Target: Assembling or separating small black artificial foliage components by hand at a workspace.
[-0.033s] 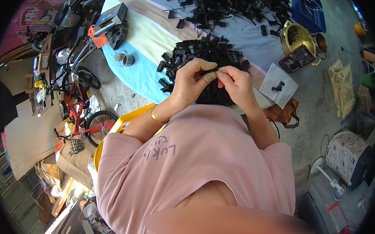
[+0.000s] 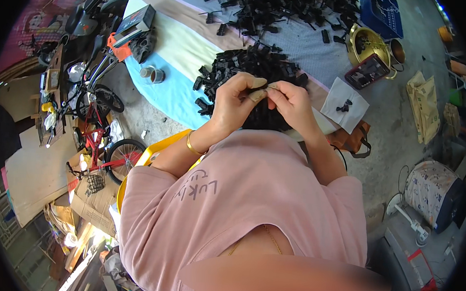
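My left hand (image 2: 234, 100) and my right hand (image 2: 293, 102) meet fingertip to fingertip above the near edge of a cloth-covered table. Thumb and forefinger of each are pinched together. Whatever sits between them is too small and too covered to name. Right under and beyond my hands lies a heap of small black plastic parts (image 2: 248, 64). A larger pile of similar black parts (image 2: 284, 12), some with thin stems, spreads over the far side. To the right, a white paper sheet (image 2: 331, 106) carries several tiny black pieces (image 2: 345, 106).
Beyond the paper lie a phone (image 2: 366, 72), a brass-coloured pot (image 2: 378, 45) and a blue plastic basket (image 2: 382, 16). Two small cups (image 2: 153, 74) and a box (image 2: 135, 23) sit on the striped cloth (image 2: 188, 47) at left. A red bicycle (image 2: 101, 161) stands on the floor.
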Demonstrator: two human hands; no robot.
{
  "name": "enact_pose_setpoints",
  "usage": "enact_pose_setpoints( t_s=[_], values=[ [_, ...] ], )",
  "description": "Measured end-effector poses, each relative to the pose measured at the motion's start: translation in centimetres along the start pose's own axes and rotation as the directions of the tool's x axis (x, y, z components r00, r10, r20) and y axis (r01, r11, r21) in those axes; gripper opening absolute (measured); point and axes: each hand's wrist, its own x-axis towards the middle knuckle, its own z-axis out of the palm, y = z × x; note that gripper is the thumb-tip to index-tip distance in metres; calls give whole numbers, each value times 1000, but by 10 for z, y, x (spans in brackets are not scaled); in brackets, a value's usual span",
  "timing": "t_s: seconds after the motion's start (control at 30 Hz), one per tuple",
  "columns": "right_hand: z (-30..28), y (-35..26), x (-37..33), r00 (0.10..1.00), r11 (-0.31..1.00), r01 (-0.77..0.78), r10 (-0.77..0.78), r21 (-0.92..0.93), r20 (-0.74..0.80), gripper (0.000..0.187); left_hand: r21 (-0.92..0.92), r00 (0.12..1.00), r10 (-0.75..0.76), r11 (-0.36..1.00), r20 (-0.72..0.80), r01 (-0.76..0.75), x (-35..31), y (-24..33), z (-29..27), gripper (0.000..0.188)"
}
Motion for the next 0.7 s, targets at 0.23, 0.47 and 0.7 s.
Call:
enact_pose_setpoints(
  t_s=[0.23,0.47,0.7],
  values=[
    [0,20,4,965,970,-229,215,77,152,14,453,958,281,849,54,-274,5,0,-6,21],
    [-60,57,55,975,981,-133,104,-142,-196,24,555,979,199,819,-37,-146,12,-15,-16,35],
    [-121,153,136,825,463,-501,2,-731,-564,28,685,974,213,699,74,-205,9,-20,-18,45]
  ],
)
